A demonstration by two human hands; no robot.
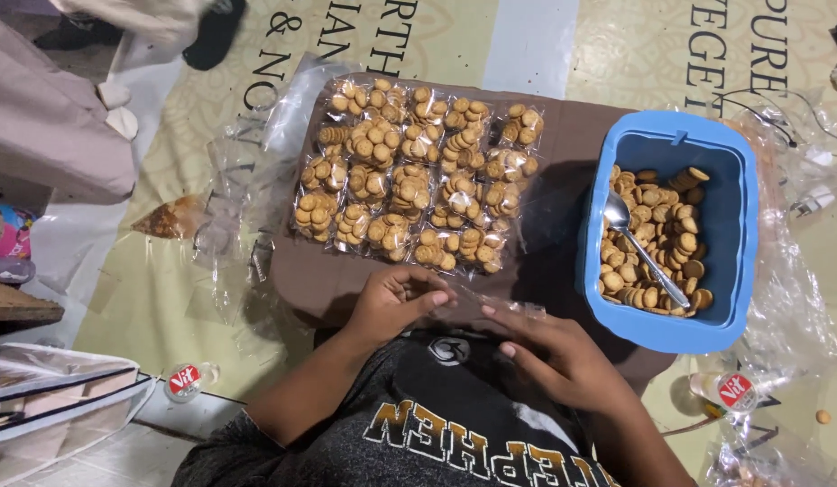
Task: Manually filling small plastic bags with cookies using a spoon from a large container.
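Item: folded grey cloth, seen at far left on the printed floor sheet; a white mesh-sided case is placed below it.

Item: small capped bottle, laid on the sheet beside the case.

Item: filled packets of small round biscuits, arranged in rows on a brown board, touching one another.

Item: left hand, fingers curled, one end of an empty clear plastic bag pinched between thumb and fingertips.

Item: empty clear plastic bag, held low centre just above the lap, stretched between both hands, near the front edge of the board.

Item: right hand, fingers bent, the bag's other end gripped at the fingertips.

Item: blue tub, half filled with loose biscuits; a metal spoon is rested in them.

Item: second capped bottle, laid under crumpled clear wrap at lower right.
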